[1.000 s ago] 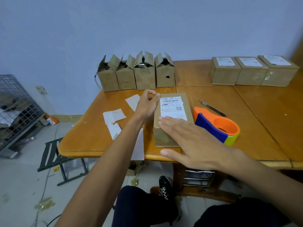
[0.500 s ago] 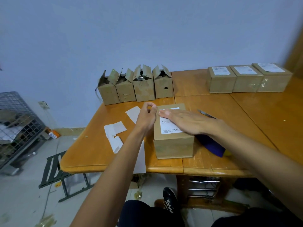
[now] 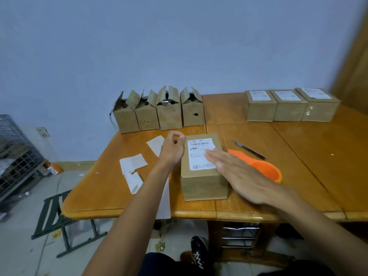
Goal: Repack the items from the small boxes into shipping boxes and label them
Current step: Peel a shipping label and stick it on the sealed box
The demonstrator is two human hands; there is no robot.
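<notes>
A closed brown shipping box (image 3: pixel 203 182) stands near the table's front edge with a white label (image 3: pixel 199 156) stuck on its top. My right hand (image 3: pixel 239 174) lies flat and open, its fingertips on the label's right side. My left hand (image 3: pixel 172 149) rests against the box's left top edge with fingers curled and thumb touching forefinger, holding nothing I can see. Several small open-flapped boxes (image 3: pixel 159 112) line the back edge at the left. Three sealed, labelled boxes (image 3: pixel 289 106) stand in a row at the back right.
An orange tape dispenser (image 3: pixel 266 170) sits just right of the box, partly behind my right hand. A utility knife (image 3: pixel 249 150) lies beyond it. White backing papers (image 3: pixel 132 166) are scattered left of the box. A wire cage (image 3: pixel 14 156) and a folded stool (image 3: pixel 59 220) stand on the floor at left.
My right hand has slid back across the label from its far end toward me, uncovering most of the label. My left hand has stayed at the box's left edge. The view shifted.
</notes>
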